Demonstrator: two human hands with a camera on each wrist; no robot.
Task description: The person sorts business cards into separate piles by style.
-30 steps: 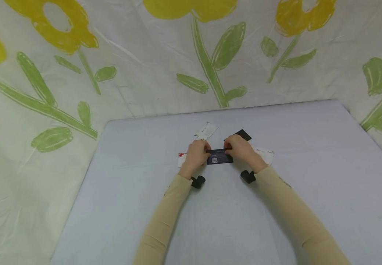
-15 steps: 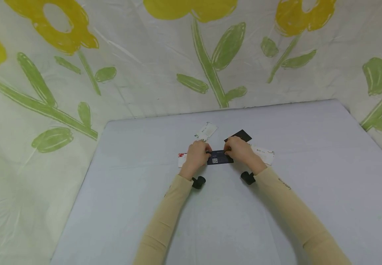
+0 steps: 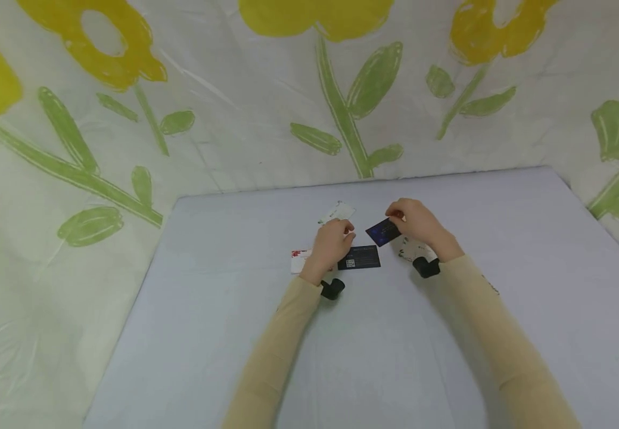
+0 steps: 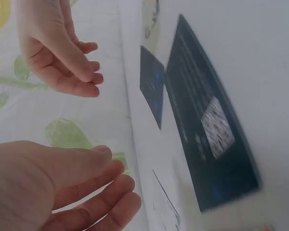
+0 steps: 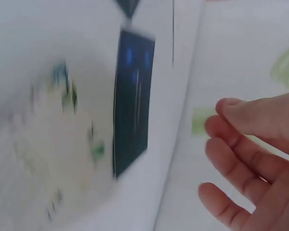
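A dark card with a QR code (image 3: 360, 257) lies flat on the table. My left hand (image 3: 332, 243) hovers at its left end, thumb and fingers loosely bent with nothing between them in the left wrist view. My right hand (image 3: 416, 219) is above a second dark card with blue marks (image 3: 383, 232), overlapping that card's right end in the head view. In the right wrist view the card with blue marks (image 5: 134, 103) lies apart from my bent fingers (image 5: 233, 154), which hold nothing.
A white card with red print (image 3: 299, 261) lies left of my left hand, and another white card (image 3: 341, 211) lies behind it. A white card with floral print (image 3: 411, 248) is partly covered by my right forearm. A flower-painted sheet (image 3: 266, 107) hangs behind the table.
Both hands have let go of the QR-code card. My right hand has risen and moved back to the right, over the other dark card; my left hand has lifted slightly.
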